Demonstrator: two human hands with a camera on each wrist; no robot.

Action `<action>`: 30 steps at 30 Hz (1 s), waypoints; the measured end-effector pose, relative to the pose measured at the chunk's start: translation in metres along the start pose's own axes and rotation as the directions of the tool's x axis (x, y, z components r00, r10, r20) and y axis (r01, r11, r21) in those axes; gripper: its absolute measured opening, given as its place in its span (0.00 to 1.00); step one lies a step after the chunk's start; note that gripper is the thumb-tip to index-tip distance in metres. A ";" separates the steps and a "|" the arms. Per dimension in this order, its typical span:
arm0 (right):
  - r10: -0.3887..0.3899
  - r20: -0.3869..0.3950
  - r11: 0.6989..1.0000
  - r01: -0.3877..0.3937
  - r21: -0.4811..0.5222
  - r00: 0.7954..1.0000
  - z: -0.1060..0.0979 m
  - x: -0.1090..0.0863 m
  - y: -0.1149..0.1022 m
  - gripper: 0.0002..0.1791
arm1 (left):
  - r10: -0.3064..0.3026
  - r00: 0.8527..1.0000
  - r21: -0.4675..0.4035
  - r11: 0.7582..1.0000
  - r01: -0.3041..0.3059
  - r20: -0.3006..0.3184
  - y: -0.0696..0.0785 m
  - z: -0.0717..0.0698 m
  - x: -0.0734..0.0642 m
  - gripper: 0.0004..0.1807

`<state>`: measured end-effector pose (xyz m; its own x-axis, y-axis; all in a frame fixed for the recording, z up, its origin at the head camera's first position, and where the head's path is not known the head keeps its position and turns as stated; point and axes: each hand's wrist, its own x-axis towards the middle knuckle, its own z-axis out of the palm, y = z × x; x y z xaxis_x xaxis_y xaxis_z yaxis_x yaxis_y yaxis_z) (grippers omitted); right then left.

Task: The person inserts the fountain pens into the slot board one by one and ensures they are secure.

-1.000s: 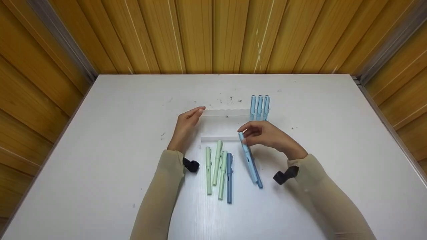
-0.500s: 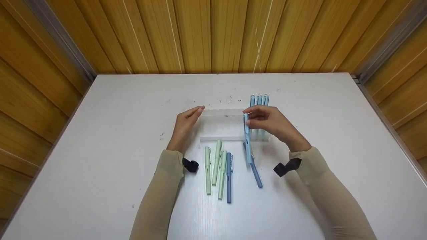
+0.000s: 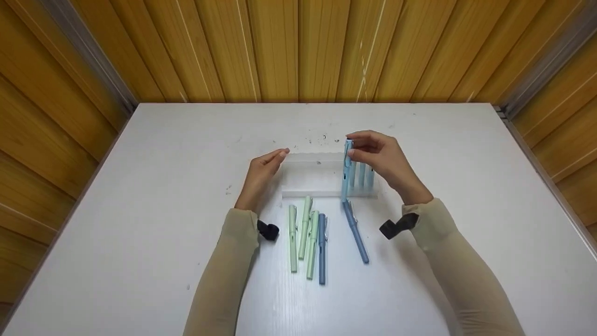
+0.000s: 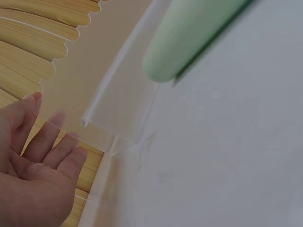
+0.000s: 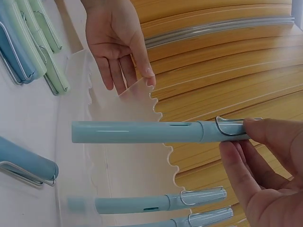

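While hands point(image 3: 262, 176) point(image 3: 383, 156) grasp rack point(image 3: 310, 193) and blue pen point(image 3: 345, 179), ochre panels point(image 3: 275, 51) back the white table point(image 3: 466, 186).

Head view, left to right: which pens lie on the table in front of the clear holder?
Leftmost green pen, middle green pen, rightmost green pen, straighter dark blue pen, slanted dark blue pen.

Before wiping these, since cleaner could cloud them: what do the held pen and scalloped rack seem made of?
Held pen: probably satin plastic, perhaps coated metal; a soft highlight streaks it. Scalloped rack: translucent, glossy, probably acrylic; another pen shows through.
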<state>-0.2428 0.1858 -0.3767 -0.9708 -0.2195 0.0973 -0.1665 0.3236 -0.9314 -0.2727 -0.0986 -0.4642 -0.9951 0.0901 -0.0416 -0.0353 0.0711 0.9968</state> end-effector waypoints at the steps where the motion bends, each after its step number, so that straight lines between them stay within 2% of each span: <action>1: -0.001 -0.010 1.000 0.001 -0.005 1.000 0.000 0.001 0.000 0.21 | -0.004 1.000 0.005 1.000 0.004 -0.003 0.000 0.000 0.000 0.22; 9: -0.022 -0.094 0.999 0.019 -0.039 0.995 0.001 0.005 -0.003 0.20 | -0.025 0.999 0.021 0.999 0.025 -0.024 0.000 0.001 0.000 0.22; 13: -0.044 -0.122 0.997 0.035 -0.070 0.992 0.002 0.008 0.000 0.20 | -0.023 0.999 0.022 0.999 0.024 -0.024 -0.001 0.000 0.001 0.22; 18: -0.038 -0.155 0.994 0.021 -0.110 0.987 0.002 0.011 0.006 0.19 | -0.012 1.000 0.034 0.999 0.013 -0.022 -0.001 0.000 0.001 0.22; 24: -0.069 -0.155 0.992 0.052 -0.111 0.986 0.003 0.014 0.011 0.19 | -0.011 1.000 0.020 1.000 0.011 -0.002 0.000 0.000 -0.001 0.22; 30: -0.043 -0.154 0.991 0.022 -0.133 0.987 0.002 0.015 0.015 0.19 | -0.022 1.000 0.026 0.999 0.022 -0.008 0.000 0.000 -0.001 0.22</action>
<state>-0.2590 0.1853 -0.3899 -0.9778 -0.0885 0.1898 -0.2094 0.4384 -0.8740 -0.2720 -0.0985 -0.4638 -0.9948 0.0803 -0.0627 -0.0547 0.0990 0.9936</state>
